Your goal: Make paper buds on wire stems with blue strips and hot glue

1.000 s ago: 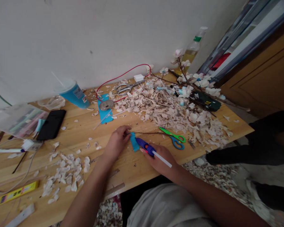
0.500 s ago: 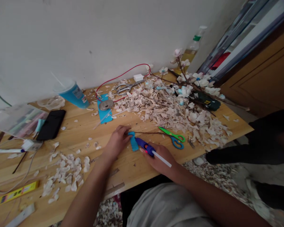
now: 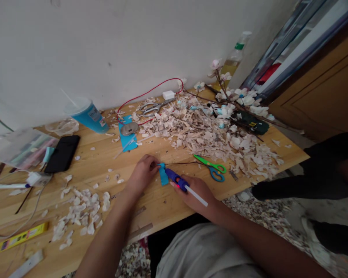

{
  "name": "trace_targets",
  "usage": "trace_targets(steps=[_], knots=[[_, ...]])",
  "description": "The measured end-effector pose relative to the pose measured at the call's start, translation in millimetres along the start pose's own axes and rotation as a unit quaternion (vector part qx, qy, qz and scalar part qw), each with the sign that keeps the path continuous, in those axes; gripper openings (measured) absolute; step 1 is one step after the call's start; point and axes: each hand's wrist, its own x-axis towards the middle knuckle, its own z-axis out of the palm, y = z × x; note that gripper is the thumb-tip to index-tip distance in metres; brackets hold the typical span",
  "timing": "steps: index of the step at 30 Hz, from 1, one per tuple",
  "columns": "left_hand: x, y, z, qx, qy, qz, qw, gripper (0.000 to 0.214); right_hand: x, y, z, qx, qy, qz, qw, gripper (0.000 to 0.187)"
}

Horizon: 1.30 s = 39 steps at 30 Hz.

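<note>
My right hand (image 3: 195, 195) is closed around a blue hot glue gun (image 3: 174, 177), with a white glue stick (image 3: 197, 196) poking out of its back end and a red light glowing on its side. The gun's nozzle points at a strip of blue crepe paper (image 3: 163, 174). My left hand (image 3: 145, 170) pinches a thin dark stem (image 3: 181, 163) by its left end, where the blue strip hangs from it. The stem reaches right toward green-and-blue scissors (image 3: 216, 169) lying on the wooden table (image 3: 116, 152). Exactly how the fingertips hold the strip is hidden.
A large heap of pale petals (image 3: 197, 131) covers the back right, beside a branch of white blossoms (image 3: 246, 98) and a bottle (image 3: 234, 58). A blue cup (image 3: 89, 115), a black phone (image 3: 63, 153) and a yellow box (image 3: 20, 237) are on the left. Another person's dark-clothed leg (image 3: 280, 189) is at right.
My hands, the glue gun and the blue strip stay almost in place. The whole view has shifted very slightly.
</note>
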Motion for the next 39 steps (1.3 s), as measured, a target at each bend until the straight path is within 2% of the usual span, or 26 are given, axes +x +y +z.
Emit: trace_targets(steps=[7, 16, 24, 28, 31, 39], knots=[[0.1, 2.1, -0.3, 0.011, -0.012, 0.002, 1.0, 0.008, -3.6, -0.4, -0.4, -0.025, -0.001, 0.001, 1.0, 0.032], [-1.4, 5.5, -2.1, 0.022, -0.019, 0.012, 1.0, 0.004, -7.0, 2.1, -3.0, 0.026, 0.0, -0.01, 1.0, 0.028], [0.6, 3.4, -1.4, 0.005, -0.026, -0.012, 1.0, 0.004, -6.6, 4.4, 1.4, 0.002, 0.007, -0.01, 1.0, 0.027], [0.8, -0.1, 0.7, 0.024, -0.023, 0.019, 0.999, 0.013, -6.9, 3.2, -0.4, -0.03, -0.004, 0.002, 1.0, 0.029], [-0.1, 1.1, -0.2, 0.029, -0.037, 0.046, 0.998, 0.011, -7.7, 2.1, -2.0, -0.037, -0.003, 0.001, 0.999, 0.032], [-1.7, 4.5, 2.0, 0.029, -0.017, 0.037, 0.999, 0.011, -14.6, -1.3, -4.1, -0.02, -0.003, -0.009, 1.0, 0.03]])
